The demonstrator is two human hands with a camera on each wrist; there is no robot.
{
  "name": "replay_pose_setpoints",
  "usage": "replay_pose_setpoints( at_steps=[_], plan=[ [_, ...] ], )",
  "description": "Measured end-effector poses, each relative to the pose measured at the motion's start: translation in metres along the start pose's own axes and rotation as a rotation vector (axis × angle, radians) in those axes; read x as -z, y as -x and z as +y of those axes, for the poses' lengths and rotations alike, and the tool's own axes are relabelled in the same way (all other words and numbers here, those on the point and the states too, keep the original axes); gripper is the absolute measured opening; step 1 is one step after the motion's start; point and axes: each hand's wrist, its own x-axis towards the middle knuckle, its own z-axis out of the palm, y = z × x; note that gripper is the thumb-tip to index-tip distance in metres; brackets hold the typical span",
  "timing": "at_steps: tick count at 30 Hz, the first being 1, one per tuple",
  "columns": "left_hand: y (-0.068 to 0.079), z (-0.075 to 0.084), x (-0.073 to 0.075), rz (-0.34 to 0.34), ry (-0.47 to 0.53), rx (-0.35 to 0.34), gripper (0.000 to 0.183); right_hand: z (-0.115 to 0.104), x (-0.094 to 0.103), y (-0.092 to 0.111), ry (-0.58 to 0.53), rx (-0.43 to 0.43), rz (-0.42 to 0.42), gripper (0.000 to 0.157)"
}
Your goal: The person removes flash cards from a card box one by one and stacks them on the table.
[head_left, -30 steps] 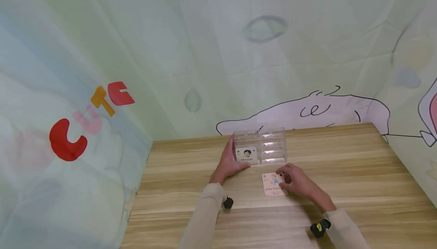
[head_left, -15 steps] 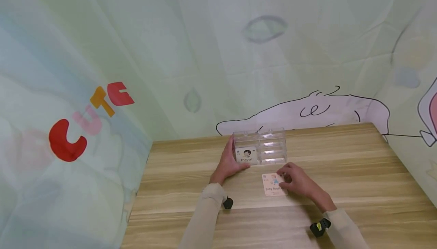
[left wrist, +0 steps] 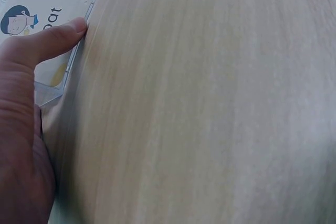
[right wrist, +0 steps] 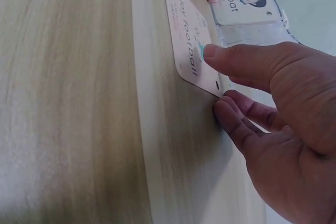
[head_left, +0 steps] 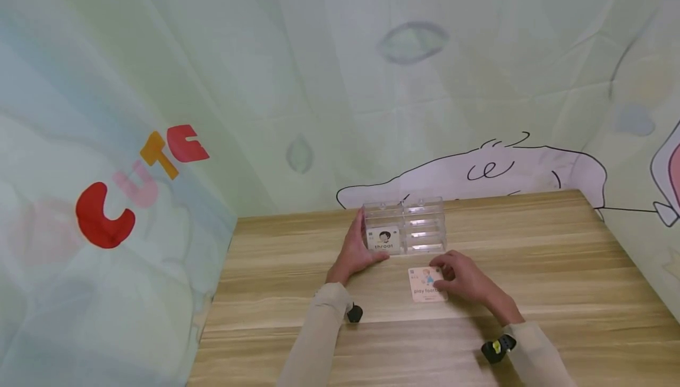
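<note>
A clear plastic box (head_left: 423,229) with several compartments stands toward the back of the table, its front left part holding a white "throat" card (head_left: 376,240). My left hand (head_left: 357,251) grips the box by its left side. In the left wrist view, the thumb (left wrist: 58,39) lies across the box's near edge, over part of the card. Just in front of the box is a pale pink "play football" card (head_left: 422,284). My right hand (head_left: 463,279) pinches its right side. The right wrist view shows the thumb (right wrist: 236,59) on the printed face and the fingertips at the corner.
Both arms rest over the wood-grain table (head_left: 404,351). A printed fabric backdrop (head_left: 319,80) rises behind the table's back edge and along its left. Dark devices are strapped at the left wrist (head_left: 354,314) and right wrist (head_left: 498,348).
</note>
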Motion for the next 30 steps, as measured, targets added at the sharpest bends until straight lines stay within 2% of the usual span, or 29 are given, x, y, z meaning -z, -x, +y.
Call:
replay_pose_setpoints(
  at_steps=[8, 14, 20, 30],
  plan=[
    [0.001, 0.000, 0.000, -0.002, 0.012, 0.001, 0.137, -0.006, 0.001, -0.009, 0.000, 0.022, 0.056, 0.041],
    [0.002, 0.000, 0.000, 0.004, 0.014, 0.000, 0.138, -0.016, 0.003, -0.021, 0.001, 0.092, 0.116, 0.040],
    [0.001, 0.001, 0.001, 0.000, 0.003, 0.003, 0.137, -0.028, 0.003, -0.034, -0.049, 0.154, 0.128, 0.038],
    [0.000, 0.001, 0.000, 0.002, 0.017, 0.003, 0.135, -0.040, -0.008, -0.057, -0.112, 0.152, 0.132, 0.044]
  ],
)
